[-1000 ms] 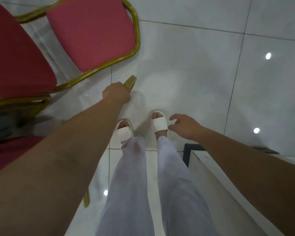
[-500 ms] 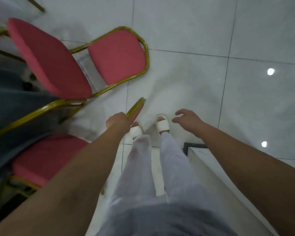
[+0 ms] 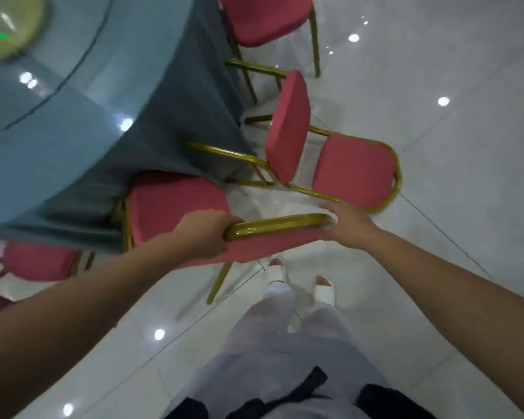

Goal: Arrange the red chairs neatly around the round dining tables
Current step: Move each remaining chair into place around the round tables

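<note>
Between our left hand (image 3: 206, 234) and right hand (image 3: 348, 226), the red chair (image 3: 176, 207) is sitting with its top rail (image 3: 279, 226) running side to side and its seat pointing away at the table (image 3: 73, 131). Left is gripping the rail, right is touching it, grip we can't tell.

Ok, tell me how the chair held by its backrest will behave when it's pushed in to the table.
The chair likely moves as one stiff piece, given its gold metal frame. It probably slides easily on the glossy tiled floor. Pushed high at the backrest, where the left hand grips, it may tip rather than glide.
</note>
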{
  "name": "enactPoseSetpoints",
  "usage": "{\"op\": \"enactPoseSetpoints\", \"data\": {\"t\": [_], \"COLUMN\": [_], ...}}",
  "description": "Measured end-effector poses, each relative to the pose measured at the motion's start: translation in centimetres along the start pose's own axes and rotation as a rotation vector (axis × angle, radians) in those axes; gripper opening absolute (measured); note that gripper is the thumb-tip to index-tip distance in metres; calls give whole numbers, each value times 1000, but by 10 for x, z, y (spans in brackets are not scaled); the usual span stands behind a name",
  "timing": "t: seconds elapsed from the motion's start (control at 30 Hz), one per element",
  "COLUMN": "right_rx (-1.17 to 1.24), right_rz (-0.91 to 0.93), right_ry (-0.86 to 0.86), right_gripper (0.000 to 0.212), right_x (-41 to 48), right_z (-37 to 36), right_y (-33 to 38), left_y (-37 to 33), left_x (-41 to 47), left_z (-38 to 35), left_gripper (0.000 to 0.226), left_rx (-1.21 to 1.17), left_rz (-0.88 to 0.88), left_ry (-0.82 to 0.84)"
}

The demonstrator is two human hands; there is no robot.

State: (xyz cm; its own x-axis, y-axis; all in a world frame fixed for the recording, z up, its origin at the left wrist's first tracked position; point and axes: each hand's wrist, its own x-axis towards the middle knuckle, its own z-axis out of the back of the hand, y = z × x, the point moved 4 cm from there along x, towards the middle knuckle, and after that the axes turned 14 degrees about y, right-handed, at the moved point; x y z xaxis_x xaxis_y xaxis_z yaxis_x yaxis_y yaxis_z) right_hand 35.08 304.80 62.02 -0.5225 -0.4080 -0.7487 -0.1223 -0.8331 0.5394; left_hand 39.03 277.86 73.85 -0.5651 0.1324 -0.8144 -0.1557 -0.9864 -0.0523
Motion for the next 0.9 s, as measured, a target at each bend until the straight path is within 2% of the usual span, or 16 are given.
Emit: {"op": "enactPoseSetpoints", "data": {"t": [0.07,0.13,0.3,0.37,0.5,0.6,0.77,0.9], "right_rx": [-67,-158,-638,-728,-784,-819,-825,-805], "right_rz": [141,223,376,457,512,537,554,577], "right_ry": [72,118,77,79,67,49,-11,-50], "right_gripper": [27,8,23,27,18,15,9,7], "right_x": [3,-1,-26,-36,-50,-59,-64,-65], "right_z": [0,-6,-25,-41,-90,-152,-248,-286], "right_y": [31,63,161,206,291,334,391,406], "left_y": [24,46,107,140,207,243,293,323], "left_x": [-40,-76,-155,-184,-228,-247,-265,-262], "left_z": [-3,-13,-65,-94,-161,-223,-287,-312], "left_gripper": [32,29,34,37,32,28,27,53], "left_rx": [-60,-153,-369,-421,-575,-743,-938,-1125], "left_rz": [44,94,227,310,425,535,705,664], "left_ry": [-43,-65,-165,-219,-354,-382,-652,-632]}}
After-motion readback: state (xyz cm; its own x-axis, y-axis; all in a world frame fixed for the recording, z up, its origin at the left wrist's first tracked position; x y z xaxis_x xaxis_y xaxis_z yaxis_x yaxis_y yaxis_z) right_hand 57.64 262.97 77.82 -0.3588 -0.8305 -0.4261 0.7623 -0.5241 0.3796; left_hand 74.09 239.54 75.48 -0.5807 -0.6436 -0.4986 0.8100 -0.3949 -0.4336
